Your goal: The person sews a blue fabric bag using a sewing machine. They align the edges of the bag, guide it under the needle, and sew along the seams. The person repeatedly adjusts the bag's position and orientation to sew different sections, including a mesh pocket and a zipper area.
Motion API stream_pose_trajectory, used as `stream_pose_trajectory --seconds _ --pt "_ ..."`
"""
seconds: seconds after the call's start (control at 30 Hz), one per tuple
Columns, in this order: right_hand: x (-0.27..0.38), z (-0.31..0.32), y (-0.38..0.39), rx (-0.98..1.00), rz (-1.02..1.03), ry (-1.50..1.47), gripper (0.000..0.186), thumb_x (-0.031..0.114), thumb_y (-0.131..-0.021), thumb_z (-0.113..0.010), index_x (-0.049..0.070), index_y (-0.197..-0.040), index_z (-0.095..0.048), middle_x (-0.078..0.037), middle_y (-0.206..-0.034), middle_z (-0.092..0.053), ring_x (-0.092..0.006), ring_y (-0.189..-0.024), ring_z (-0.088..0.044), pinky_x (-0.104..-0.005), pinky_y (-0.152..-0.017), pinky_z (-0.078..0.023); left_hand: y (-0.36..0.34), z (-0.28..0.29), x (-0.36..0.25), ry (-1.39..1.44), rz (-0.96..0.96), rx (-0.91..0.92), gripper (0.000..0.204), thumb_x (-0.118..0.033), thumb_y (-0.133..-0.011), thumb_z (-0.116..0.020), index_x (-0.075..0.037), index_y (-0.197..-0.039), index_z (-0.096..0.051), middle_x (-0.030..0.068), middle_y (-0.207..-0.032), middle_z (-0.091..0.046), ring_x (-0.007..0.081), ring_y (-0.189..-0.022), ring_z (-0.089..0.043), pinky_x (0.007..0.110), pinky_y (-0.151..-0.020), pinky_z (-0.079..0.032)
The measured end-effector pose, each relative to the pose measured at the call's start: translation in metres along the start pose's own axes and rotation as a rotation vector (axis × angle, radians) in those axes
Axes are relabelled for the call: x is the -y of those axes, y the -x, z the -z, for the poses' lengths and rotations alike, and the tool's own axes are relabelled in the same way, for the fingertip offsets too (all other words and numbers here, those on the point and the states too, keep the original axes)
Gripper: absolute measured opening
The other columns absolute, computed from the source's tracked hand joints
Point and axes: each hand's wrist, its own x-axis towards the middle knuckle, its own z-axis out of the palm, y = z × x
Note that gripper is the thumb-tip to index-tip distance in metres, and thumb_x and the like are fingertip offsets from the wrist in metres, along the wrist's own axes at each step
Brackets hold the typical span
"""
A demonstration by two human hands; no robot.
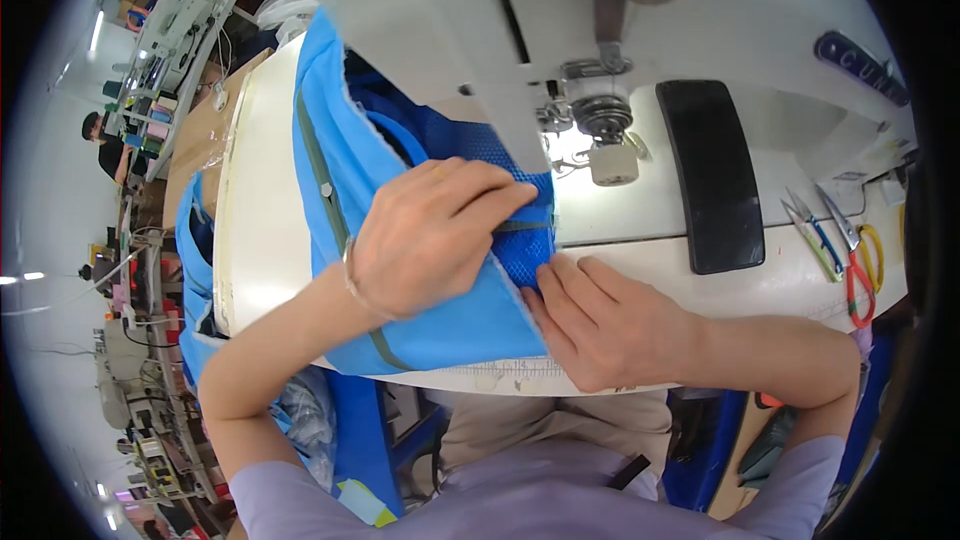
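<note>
A blue fabric piece (460,325) with a darker blue mesh part (470,143) lies on the sewing machine's bed. A dark green zipper strip with a pale zipper pull (327,190) runs along its left side. My left hand (430,235) lies over the fabric, thumb and forefinger closed on the mesh edge where a dark strip crosses it. At the lower right edge, the fingers of my right hand (615,325) are closed on the mesh and fabric border. Just beyond both hands stands the sewing machine (430,30), its lit needle area partly hidden by its parts.
A black curved rectangular pad (710,175) lies on the machine bed to the right. Past it are red-handled scissors (858,285) and thin pointed tools (815,235). More blue fabric (192,260) hangs at the table's left. A co-worker (108,145) and other machines are far left.
</note>
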Motion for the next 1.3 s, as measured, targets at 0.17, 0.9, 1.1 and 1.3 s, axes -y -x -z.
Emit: stream_pose_trajectory --seconds 0.17,0.9,1.1,1.3 --pt "0.011 0.008 0.001 -0.037 0.024 -0.022 0.031 0.017 -0.079 -0.065 -0.009 -0.092 -0.073 -0.021 -0.091 -0.072 -0.0332 -0.086 -0.069 -0.0347 -0.074 -0.053 0.010 -0.002 -0.010 0.042 0.139 -0.040 0.047 0.010 -0.072 -0.064 -0.003 -0.116 -0.074 0.0125 -0.099 -0.069 0.0287 -0.081 -0.066 0.038 -0.071 -0.053" --pt "0.021 0.005 0.004 -0.326 -0.084 -0.298 0.025 0.016 -0.071 -0.068 -0.006 -0.083 -0.071 -0.013 -0.088 -0.067 -0.0244 -0.083 -0.064 -0.0302 -0.067 -0.049 0.007 -0.002 -0.015 0.094 0.086 0.077 0.034 0.003 -0.072 -0.077 -0.003 -0.106 -0.078 0.0066 -0.085 -0.065 0.0240 -0.079 -0.063 0.036 -0.071 -0.051" --pt "0.018 0.003 0.010 -0.071 0.014 -0.333 0.025 0.014 -0.072 -0.068 -0.005 -0.087 -0.072 -0.015 -0.088 -0.069 -0.0247 -0.083 -0.066 -0.0299 -0.071 -0.054 0.013 -0.012 -0.019 -0.068 -0.067 0.056 0.043 0.004 -0.067 -0.072 -0.001 -0.109 -0.076 0.0068 -0.085 -0.061 0.0264 -0.079 -0.063 0.038 -0.071 -0.052" --pt "0.015 0.006 0.008 -0.046 0.042 -0.293 0.026 0.013 -0.073 -0.067 -0.006 -0.090 -0.072 -0.016 -0.090 -0.070 -0.0263 -0.084 -0.067 -0.0312 -0.073 -0.055 0.018 -0.018 -0.014 -0.029 -0.086 -0.012 0.042 0.000 -0.067 -0.072 0.000 -0.108 -0.075 0.0084 -0.090 -0.063 0.0279 -0.083 -0.063 0.040 -0.072 -0.054"
